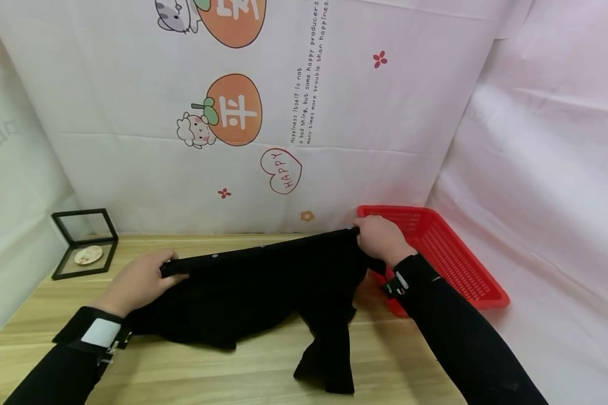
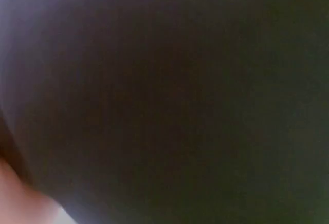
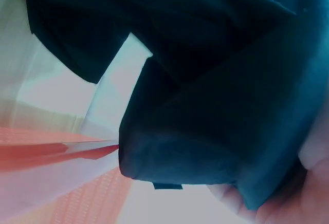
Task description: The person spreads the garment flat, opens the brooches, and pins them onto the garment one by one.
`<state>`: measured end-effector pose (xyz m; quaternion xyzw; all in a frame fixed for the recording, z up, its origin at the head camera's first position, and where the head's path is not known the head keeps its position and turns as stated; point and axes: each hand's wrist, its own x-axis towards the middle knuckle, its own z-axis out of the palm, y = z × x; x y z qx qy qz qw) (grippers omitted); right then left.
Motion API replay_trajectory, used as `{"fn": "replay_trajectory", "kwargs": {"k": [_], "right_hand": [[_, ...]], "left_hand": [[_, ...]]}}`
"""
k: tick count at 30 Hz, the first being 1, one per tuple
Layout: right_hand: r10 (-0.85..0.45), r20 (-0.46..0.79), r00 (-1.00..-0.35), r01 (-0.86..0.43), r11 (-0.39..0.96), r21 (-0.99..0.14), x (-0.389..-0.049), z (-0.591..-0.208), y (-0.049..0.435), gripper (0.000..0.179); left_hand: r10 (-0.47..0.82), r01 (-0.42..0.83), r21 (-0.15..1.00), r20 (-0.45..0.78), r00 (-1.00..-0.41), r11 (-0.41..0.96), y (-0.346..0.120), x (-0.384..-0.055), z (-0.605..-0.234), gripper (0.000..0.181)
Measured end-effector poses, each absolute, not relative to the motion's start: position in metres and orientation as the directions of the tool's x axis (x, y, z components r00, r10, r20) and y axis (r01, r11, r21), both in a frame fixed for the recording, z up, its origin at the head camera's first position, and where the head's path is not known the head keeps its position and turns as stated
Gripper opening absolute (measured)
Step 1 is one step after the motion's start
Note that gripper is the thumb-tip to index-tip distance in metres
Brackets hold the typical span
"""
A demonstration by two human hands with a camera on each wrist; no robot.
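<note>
A black shirt (image 1: 263,287) is stretched between both hands above the wooden table, small pale buttons dotted along its upper edge. My left hand (image 1: 143,283) grips one end of that edge. At the other end my right hand (image 1: 383,236) pinches the cloth, in front of the red basket. One sleeve (image 1: 329,354) hangs down toward the table. Dark, blurred cloth (image 2: 175,100) fills most of the left wrist view, with a bit of skin at the lower left. In the right wrist view, folds of the shirt (image 3: 205,100) hang beside the fingers (image 3: 288,208).
The red perforated basket (image 1: 453,259) stands at the back right, against the white cloth wall. A hinged black frame (image 1: 83,244) with a round pale disc (image 1: 88,255) in it sits at the back left. Printed white cloth (image 1: 334,101) rises behind the table (image 1: 263,377).
</note>
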<state>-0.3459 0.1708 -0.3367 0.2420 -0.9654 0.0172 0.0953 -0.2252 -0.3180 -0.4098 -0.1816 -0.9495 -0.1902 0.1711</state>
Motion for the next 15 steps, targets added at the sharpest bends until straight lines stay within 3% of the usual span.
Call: {"fn": "replay_trajectory", "kwargs": {"k": [4, 8, 13, 15], "right_hand": [[-0.452, 0.215, -0.866, -0.469, 0.882, -0.035, -0.336, -0.335, 0.167, 0.013], [-0.452, 0.238, -0.860, -0.478, 0.876, -0.064, -0.327, -0.337, 0.155, 0.012], [-0.507, 0.230, -0.831, -0.538, 0.837, -0.097, -0.314, -0.357, 0.137, 0.007], [-0.529, 0.098, -0.843, -0.538, 0.833, -0.132, -0.305, -0.374, 0.129, 0.021]], "left_hand": [[0.181, 0.297, 0.260, 0.391, -0.902, 0.919, -0.324, -0.226, -0.420, 0.018], [0.095, 0.204, 0.277, 0.363, -0.927, 0.939, -0.320, -0.227, -0.430, 0.032], [0.139, 0.194, 0.261, 0.215, -0.967, 0.946, -0.305, -0.228, -0.441, 0.062], [0.190, 0.220, 0.260, 0.135, -0.972, 0.940, -0.295, -0.228, -0.446, 0.073]]}}
